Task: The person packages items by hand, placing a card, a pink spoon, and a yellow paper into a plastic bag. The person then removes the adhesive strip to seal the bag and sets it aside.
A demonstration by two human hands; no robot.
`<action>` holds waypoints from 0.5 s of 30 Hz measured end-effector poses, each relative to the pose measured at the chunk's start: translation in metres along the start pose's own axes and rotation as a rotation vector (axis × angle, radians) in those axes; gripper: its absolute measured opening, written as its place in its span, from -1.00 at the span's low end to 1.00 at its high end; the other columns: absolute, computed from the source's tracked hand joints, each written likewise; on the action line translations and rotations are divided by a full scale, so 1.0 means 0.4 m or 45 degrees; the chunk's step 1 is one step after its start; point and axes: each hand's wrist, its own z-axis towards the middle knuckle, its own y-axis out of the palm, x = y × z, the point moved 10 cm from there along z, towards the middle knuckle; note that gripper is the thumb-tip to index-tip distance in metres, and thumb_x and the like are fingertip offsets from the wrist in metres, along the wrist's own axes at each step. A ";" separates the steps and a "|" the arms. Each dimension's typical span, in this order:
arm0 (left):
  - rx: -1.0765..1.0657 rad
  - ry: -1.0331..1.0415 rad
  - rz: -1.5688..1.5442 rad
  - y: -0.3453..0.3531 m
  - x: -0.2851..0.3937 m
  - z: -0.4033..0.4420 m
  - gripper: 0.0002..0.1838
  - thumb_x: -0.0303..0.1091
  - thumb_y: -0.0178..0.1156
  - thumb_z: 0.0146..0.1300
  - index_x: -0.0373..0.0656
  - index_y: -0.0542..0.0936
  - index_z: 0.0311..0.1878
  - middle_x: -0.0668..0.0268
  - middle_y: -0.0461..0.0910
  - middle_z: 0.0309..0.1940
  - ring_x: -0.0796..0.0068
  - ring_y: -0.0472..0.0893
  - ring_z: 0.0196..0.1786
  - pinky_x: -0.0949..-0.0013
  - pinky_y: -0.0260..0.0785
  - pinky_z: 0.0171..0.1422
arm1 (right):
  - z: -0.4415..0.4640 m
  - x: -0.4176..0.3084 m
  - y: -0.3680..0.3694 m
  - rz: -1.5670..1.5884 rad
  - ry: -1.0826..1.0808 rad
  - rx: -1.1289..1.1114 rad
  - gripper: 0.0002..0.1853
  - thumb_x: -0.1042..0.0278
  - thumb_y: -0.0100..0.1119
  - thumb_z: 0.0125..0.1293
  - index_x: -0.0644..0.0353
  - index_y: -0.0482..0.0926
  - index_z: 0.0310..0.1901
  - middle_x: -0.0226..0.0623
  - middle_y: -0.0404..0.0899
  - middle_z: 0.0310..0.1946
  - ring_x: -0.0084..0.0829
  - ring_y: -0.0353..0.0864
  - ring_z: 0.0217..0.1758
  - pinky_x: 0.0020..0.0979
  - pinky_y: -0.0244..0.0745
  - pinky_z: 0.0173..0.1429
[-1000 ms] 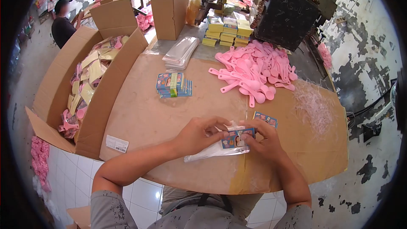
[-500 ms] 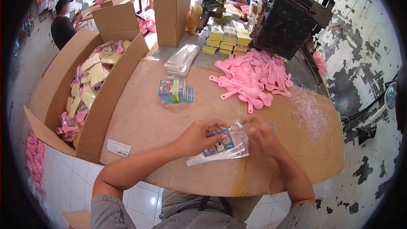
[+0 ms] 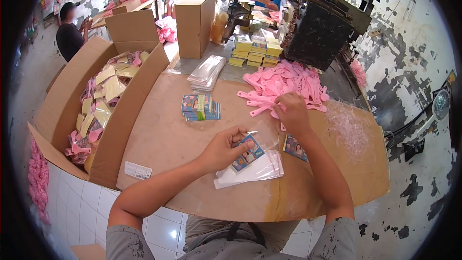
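Observation:
My left hand [image 3: 226, 150] pinches a small blue printed card [image 3: 249, 154] together with a clear plastic bag [image 3: 263, 135]. Under it lies a fanned stack of clear bags [image 3: 250, 174] on the cardboard. My right hand [image 3: 291, 110] is at the near edge of a heap of pink measuring spoons [image 3: 301, 84], its bent fingers closed around one; the fingertips are partly hidden. Beside my right forearm, another card pack [image 3: 294, 147] lies on the cardboard. A banded stack of blue cards [image 3: 200, 108] sits farther left.
An open carton [image 3: 139, 89] of filled bags stands on the left. Behind are more clear bags [image 3: 207, 72], yellow-edged stacks [image 3: 255, 50], an upright box [image 3: 194, 26] and a black machine [image 3: 317, 33]. Plastic shreds [image 3: 353, 127] lie right. A person [image 3: 70, 36] stands back left.
My right hand has left the plastic bag and moved up and away to the pink spoons. My left hand still holds the card and bag. The card pack on the right is now uncovered.

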 end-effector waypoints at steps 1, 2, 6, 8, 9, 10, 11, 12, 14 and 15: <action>0.006 0.001 0.016 -0.004 0.004 0.001 -0.62 -0.40 0.25 0.55 -0.27 0.47 0.34 0.28 0.75 -0.04 0.68 0.69 -0.06 0.55 0.55 -0.03 | -0.003 -0.002 -0.020 0.078 0.026 0.053 -0.80 0.31 0.40 0.29 0.21 0.70 -0.13 -0.25 0.71 -0.24 -0.24 0.66 0.01 -0.15 0.44 0.19; 0.015 0.001 -0.028 -0.005 0.007 0.000 -0.61 -0.41 0.25 0.54 -0.27 0.47 0.34 0.28 0.74 -0.03 0.68 0.69 -0.04 0.53 0.56 0.01 | -0.009 0.003 -0.024 0.225 0.117 0.021 -0.78 0.36 0.41 0.29 0.22 0.69 -0.08 -0.28 0.70 -0.24 -0.30 0.67 -0.03 -0.19 0.48 0.14; 0.030 0.046 -0.097 0.002 0.010 -0.005 -0.60 -0.43 0.26 0.54 -0.29 0.48 0.35 0.29 0.72 0.01 0.66 0.67 0.04 0.50 0.57 0.12 | -0.065 -0.028 -0.031 1.177 0.469 -0.028 -0.58 0.54 0.41 0.31 0.24 0.56 0.18 -0.34 0.66 -0.19 -0.50 0.69 -0.14 -0.39 0.59 -0.12; 0.027 0.063 -0.059 0.006 0.009 -0.006 -0.59 -0.43 0.26 0.53 -0.30 0.48 0.36 0.29 0.72 0.04 0.65 0.66 0.08 0.49 0.56 0.15 | -0.082 -0.062 -0.045 1.548 0.560 0.000 -0.44 0.60 0.40 0.32 0.24 0.45 0.33 -0.33 0.61 -0.14 -0.56 0.69 -0.16 -0.47 0.63 -0.21; 0.027 0.060 -0.031 0.007 0.008 -0.005 -0.58 -0.43 0.26 0.53 -0.30 0.48 0.37 0.29 0.72 0.06 0.64 0.65 0.10 0.49 0.56 0.17 | -0.085 -0.074 -0.063 1.586 0.566 0.018 -0.37 0.62 0.39 0.32 0.23 0.38 0.39 -0.31 0.58 -0.10 -0.57 0.69 -0.16 -0.50 0.64 -0.23; 0.026 0.056 -0.003 0.009 0.007 -0.006 -0.57 -0.44 0.26 0.53 -0.31 0.48 0.38 0.28 0.71 0.08 0.64 0.65 0.12 0.49 0.56 0.19 | -0.090 -0.081 -0.070 1.626 0.574 0.037 -0.30 0.64 0.38 0.32 0.22 0.31 0.45 -0.30 0.56 -0.07 -0.58 0.69 -0.16 -0.53 0.66 -0.25; 0.021 0.061 -0.009 0.014 0.011 -0.008 -0.57 -0.44 0.25 0.53 -0.31 0.48 0.39 0.27 0.72 0.09 0.63 0.65 0.13 0.49 0.56 0.19 | -0.096 -0.088 -0.066 1.583 0.567 0.021 -0.30 0.65 0.37 0.32 0.23 0.30 0.46 -0.30 0.53 -0.06 -0.58 0.69 -0.16 -0.53 0.67 -0.26; 0.012 0.066 -0.013 0.022 0.017 -0.010 -0.56 -0.45 0.25 0.54 -0.31 0.48 0.40 0.25 0.72 0.10 0.63 0.65 0.14 0.49 0.56 0.20 | -0.102 -0.094 -0.061 1.540 0.562 0.010 -0.29 0.66 0.37 0.32 0.23 0.30 0.46 -0.30 0.51 -0.05 -0.59 0.69 -0.16 -0.53 0.68 -0.26; -0.019 0.037 -0.001 0.034 0.021 -0.015 -0.58 -0.45 0.24 0.54 -0.33 0.49 0.39 0.22 0.73 0.09 0.61 0.66 0.14 0.47 0.56 0.21 | -0.112 -0.106 -0.057 1.526 0.563 0.027 -0.31 0.67 0.35 0.32 0.24 0.31 0.45 -0.31 0.48 -0.04 -0.60 0.69 -0.16 -0.54 0.69 -0.26; -0.039 0.007 0.011 0.041 0.018 -0.016 -0.59 -0.44 0.23 0.55 -0.34 0.50 0.37 0.20 0.73 0.08 0.59 0.67 0.14 0.44 0.57 0.21 | -0.115 -0.113 -0.058 1.551 0.568 0.051 -0.33 0.68 0.35 0.33 0.25 0.32 0.43 -0.32 0.47 -0.04 -0.60 0.69 -0.16 -0.55 0.70 -0.26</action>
